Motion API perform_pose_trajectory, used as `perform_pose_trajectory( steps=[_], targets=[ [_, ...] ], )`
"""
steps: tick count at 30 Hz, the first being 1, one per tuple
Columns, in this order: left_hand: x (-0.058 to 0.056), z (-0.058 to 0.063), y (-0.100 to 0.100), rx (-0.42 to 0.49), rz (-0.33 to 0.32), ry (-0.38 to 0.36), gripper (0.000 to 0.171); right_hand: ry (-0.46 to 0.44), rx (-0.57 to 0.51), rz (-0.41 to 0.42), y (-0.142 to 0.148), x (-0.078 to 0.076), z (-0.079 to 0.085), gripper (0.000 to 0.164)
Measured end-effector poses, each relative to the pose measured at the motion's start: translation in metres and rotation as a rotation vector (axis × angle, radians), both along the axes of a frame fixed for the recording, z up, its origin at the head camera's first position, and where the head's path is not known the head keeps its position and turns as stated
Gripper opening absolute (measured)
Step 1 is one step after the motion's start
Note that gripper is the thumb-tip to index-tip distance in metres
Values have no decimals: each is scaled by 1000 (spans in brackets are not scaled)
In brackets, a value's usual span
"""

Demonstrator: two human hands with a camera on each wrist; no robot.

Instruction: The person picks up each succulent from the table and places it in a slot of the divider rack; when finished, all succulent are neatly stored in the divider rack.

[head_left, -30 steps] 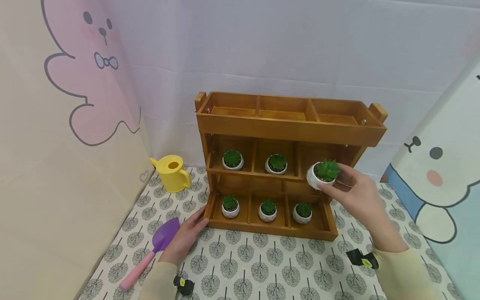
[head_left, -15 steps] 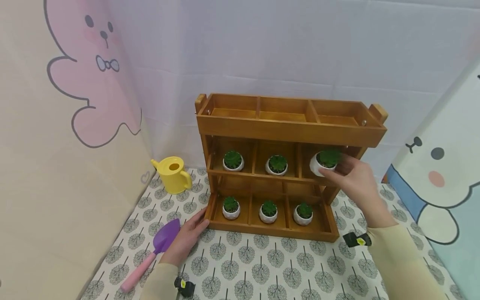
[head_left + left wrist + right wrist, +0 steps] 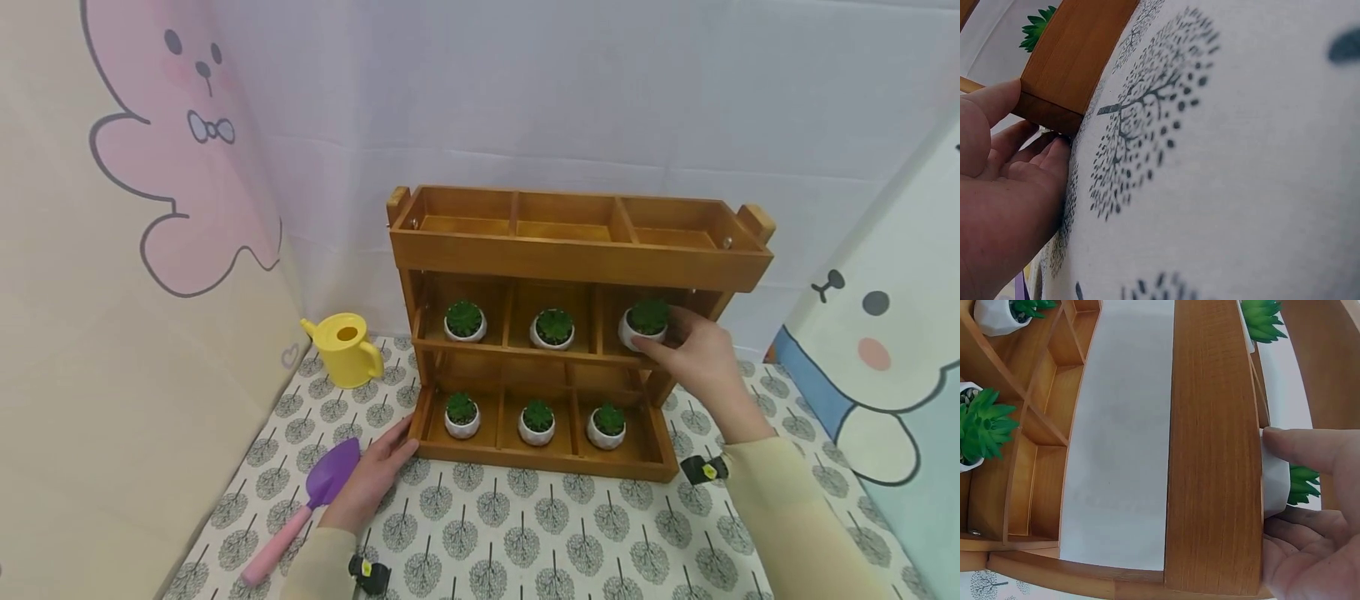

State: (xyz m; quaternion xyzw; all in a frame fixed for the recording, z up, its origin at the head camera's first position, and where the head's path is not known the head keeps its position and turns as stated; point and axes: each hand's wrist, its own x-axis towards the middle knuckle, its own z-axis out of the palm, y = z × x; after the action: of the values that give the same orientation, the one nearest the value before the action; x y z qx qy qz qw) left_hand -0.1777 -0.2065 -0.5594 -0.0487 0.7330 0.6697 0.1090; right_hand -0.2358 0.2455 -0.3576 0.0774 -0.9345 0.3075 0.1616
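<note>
My right hand [image 3: 703, 357] holds a small potted succulent [image 3: 645, 325] in the right compartment of the wooden shelf's middle tier. In the right wrist view, its thumb and fingers are on either side of the white pot [image 3: 1276, 482], which is behind the tier's front board [image 3: 1213, 450]. My left hand [image 3: 369, 482] grips the lower left corner of the wooden shelf [image 3: 540, 463]. The left wrist view shows the thumb against that corner [image 3: 1050, 112] with the fingers around its side. Two more potted succulents [image 3: 553, 328] share the middle tier, one in each other compartment.
Three potted succulents [image 3: 536, 422] sit in the bottom tier. The top tier [image 3: 577, 257] has three compartments. On the tree-print tablecloth, left of the shelf, are a yellow watering can [image 3: 347, 350] and a purple trowel [image 3: 330, 475] with a pink handle. Fabric walls surround the table.
My right hand has moved the potted succulent from in front of the middle tier back and into its right compartment. The left hand has stayed at the shelf's corner.
</note>
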Motion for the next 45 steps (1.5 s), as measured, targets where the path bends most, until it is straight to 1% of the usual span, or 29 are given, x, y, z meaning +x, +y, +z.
perform_pose_trajectory(
  steps=[5,11,15,24,34,39,42,45],
  targets=[
    [-1,0,-1,15,-8,3,63,-2,37,-6,-2,0,2,61],
    [-3,-1,-1,15,-5,3,63,-26,87,-5,-3,0,4,57],
    [-3,-1,0,16,-9,13,63,-48,97,-12,-2,1,5,55],
    [-4,0,0,36,-6,14,63,-53,105,16,2,2,7,50],
    [-4,-1,0,27,-2,11,63,-75,113,19,2,2,6,56],
    [-5,0,0,30,-11,7,63,-67,107,20,5,3,5,58],
    [-7,0,0,37,-12,4,62,-45,78,32,7,6,3,61],
    [-7,1,1,36,-12,3,63,-17,30,34,10,14,-3,67]
  ],
)
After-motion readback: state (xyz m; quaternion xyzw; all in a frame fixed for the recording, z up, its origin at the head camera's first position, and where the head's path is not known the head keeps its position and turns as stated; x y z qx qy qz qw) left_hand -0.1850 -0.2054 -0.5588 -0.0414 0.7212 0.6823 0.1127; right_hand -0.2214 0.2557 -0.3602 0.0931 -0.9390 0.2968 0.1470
